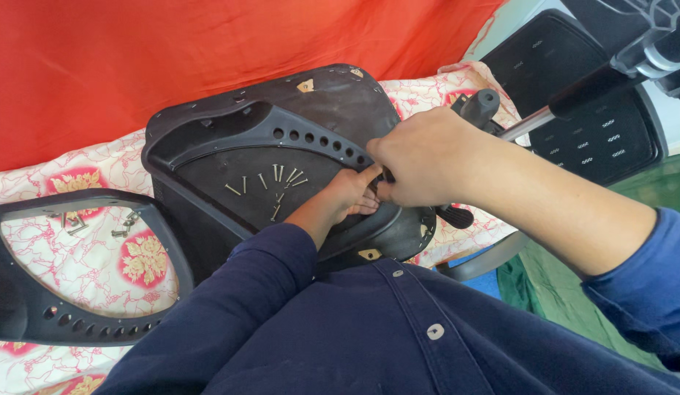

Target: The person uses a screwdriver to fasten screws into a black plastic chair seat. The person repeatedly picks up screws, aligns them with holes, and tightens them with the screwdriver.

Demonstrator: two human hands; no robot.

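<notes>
Right now both hands, left hand (352, 194) and right hand (419, 157), clench together at the upturned seat pan's (230, 157) right edge, loose screws (270, 183) just left; what they grip is hidden.

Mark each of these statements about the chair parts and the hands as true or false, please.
1. Loose screws lie on the black seat base. True.
2. The left hand rests on the red cloth. False: it is on the seat base, beside the right hand.
3. An empty black frame lies at the left on the floral cloth. True.
4. The right hand holds a hammer. False: no hammer is visible.
5. The sleeves are yellow. False: they are dark blue.
</notes>
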